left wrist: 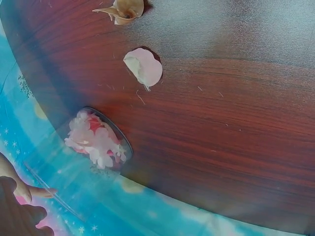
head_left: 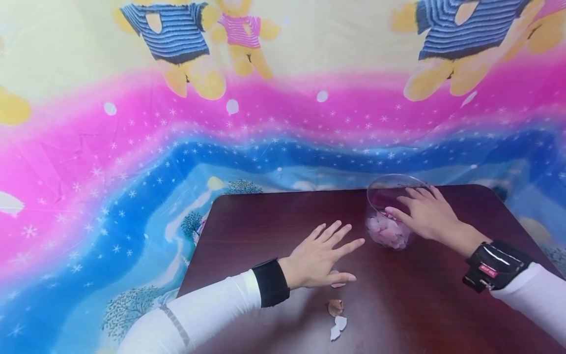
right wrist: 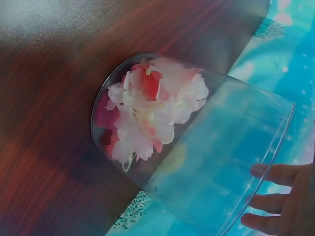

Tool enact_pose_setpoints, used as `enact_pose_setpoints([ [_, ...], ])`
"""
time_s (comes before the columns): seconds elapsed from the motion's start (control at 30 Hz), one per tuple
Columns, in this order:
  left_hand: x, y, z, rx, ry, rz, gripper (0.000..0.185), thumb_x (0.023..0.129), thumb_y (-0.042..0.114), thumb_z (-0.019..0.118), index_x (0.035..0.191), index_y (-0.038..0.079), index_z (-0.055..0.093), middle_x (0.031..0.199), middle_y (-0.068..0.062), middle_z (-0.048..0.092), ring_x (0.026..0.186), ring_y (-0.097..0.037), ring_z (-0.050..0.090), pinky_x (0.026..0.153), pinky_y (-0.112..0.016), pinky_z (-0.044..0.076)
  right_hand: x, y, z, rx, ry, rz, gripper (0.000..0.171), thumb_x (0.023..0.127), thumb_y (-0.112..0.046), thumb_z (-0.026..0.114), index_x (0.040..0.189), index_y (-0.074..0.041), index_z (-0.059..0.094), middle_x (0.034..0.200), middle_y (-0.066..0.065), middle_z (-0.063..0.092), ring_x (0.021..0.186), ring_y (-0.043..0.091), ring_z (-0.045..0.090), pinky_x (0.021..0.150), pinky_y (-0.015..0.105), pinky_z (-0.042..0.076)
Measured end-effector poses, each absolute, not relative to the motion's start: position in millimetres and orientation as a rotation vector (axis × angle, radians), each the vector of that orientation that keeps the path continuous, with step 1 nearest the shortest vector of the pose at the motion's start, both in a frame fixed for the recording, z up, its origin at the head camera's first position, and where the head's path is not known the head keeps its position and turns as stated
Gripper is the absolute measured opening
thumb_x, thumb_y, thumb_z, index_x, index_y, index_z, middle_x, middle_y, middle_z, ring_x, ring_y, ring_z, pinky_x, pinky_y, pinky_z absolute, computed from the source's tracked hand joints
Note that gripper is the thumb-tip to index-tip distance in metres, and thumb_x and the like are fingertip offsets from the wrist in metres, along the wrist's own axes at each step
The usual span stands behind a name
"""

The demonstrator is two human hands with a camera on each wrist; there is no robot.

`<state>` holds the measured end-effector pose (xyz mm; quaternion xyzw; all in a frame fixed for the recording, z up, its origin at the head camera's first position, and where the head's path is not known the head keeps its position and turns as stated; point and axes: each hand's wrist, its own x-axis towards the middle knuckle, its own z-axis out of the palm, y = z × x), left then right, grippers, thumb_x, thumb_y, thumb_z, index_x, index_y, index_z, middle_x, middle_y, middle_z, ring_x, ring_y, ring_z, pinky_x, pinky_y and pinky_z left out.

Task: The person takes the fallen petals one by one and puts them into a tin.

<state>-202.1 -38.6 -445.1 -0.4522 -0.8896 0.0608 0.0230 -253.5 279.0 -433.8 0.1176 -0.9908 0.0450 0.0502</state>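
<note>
A clear glass jar (head_left: 375,199) stands toward the back right of the table, its lower part filled with pink and white petals (right wrist: 147,108). My right hand (head_left: 429,214) is at the jar's top, fingers extended, and in the right wrist view its fingertips (right wrist: 260,170) overlap the rim. Left of the jar, my left hand (head_left: 316,255) hovers palm down with fingers spread and nothing held. A pale pink petal (left wrist: 143,66) lies below it, partly hidden by the thumb in the head view. Nearer me are a curled brown petal (head_left: 335,308) and white petal pieces (head_left: 340,323).
The dark red-brown table (head_left: 265,221) has rounded back corners. Behind it hangs a printed cloth (head_left: 283,113) with bears and snowflakes, reaching down past the table's back edge. Black straps (head_left: 270,282) circle both wrists.
</note>
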Motion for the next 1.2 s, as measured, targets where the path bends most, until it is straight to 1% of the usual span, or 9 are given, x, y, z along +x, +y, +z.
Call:
enact_pose_setpoints([
  [0.1,-202,-39,-446,-1.395,-2.754,0.19,0.079,0.096,0.074,0.036,0.163,0.04,0.009,0.172,0.0,0.014,0.161,-0.023,0.009,0.128,-0.047,0.019,-252,277,-434,0.369,-2.995,0.15,0.078,0.1,-0.068,0.038,0.139,-0.005,0.06,0.149,0.03,0.049,0.143,0.053,0.035,0.118,0.071,0.012],
  [0.33,-205,-46,-447,-1.364,-2.761,0.165,0.079,0.096,0.075,0.036,0.163,0.04,0.01,0.172,-0.001,0.017,0.16,-0.024,0.011,0.128,-0.048,0.021,-245,268,-433,0.406,-2.962,0.203,0.075,0.098,-0.065,0.046,0.144,-0.006,0.055,0.156,0.028,0.041,0.147,0.051,0.028,0.12,0.07,0.01],
  [0.47,-210,-55,-447,-1.33,-2.769,0.147,0.079,0.097,0.074,0.036,0.163,0.039,0.01,0.172,-0.002,0.018,0.16,-0.024,0.012,0.127,-0.048,0.021,-237,257,-429,0.453,-2.928,0.218,0.073,0.097,-0.062,0.052,0.147,-0.008,0.052,0.157,0.027,0.04,0.147,0.051,0.029,0.119,0.07,0.012],
  [0.67,-218,-72,-448,-1.264,-2.802,0.102,0.078,0.097,0.073,0.037,0.163,0.038,0.011,0.171,-0.004,0.018,0.16,-0.026,0.012,0.127,-0.049,0.021,-225,238,-427,0.565,-2.84,0.222,0.072,0.095,-0.058,0.057,0.149,-0.012,0.05,0.158,0.024,0.041,0.147,0.048,0.032,0.12,0.066,0.017],
  [0.83,-223,-87,-452,-1.222,-2.844,0.057,0.078,0.098,0.072,0.037,0.163,0.038,0.011,0.171,-0.005,0.018,0.16,-0.026,0.012,0.127,-0.051,0.021,-214,222,-431,0.613,-2.815,0.261,0.074,0.094,-0.062,0.058,0.151,-0.015,0.048,0.161,0.019,0.039,0.15,0.044,0.031,0.123,0.062,0.016],
  [1.03,-226,-106,-455,-1.161,-2.887,0.032,0.077,0.098,0.071,0.037,0.163,0.037,0.012,0.171,-0.007,0.019,0.16,-0.027,0.012,0.127,-0.052,0.019,-198,205,-438,0.713,-2.8,0.261,0.077,0.093,-0.064,0.058,0.153,-0.017,0.046,0.162,0.017,0.037,0.152,0.043,0.028,0.126,0.057,0.014],
  [1.2,-229,-117,-455,-1.119,-2.887,0.029,0.077,0.098,0.071,0.039,0.163,0.036,0.014,0.171,-0.007,0.021,0.16,-0.028,0.015,0.126,-0.053,0.021,-187,193,-443,0.784,-2.786,0.261,0.076,0.092,-0.064,0.059,0.153,-0.02,0.046,0.163,0.014,0.036,0.152,0.042,0.028,0.124,0.058,0.019],
])
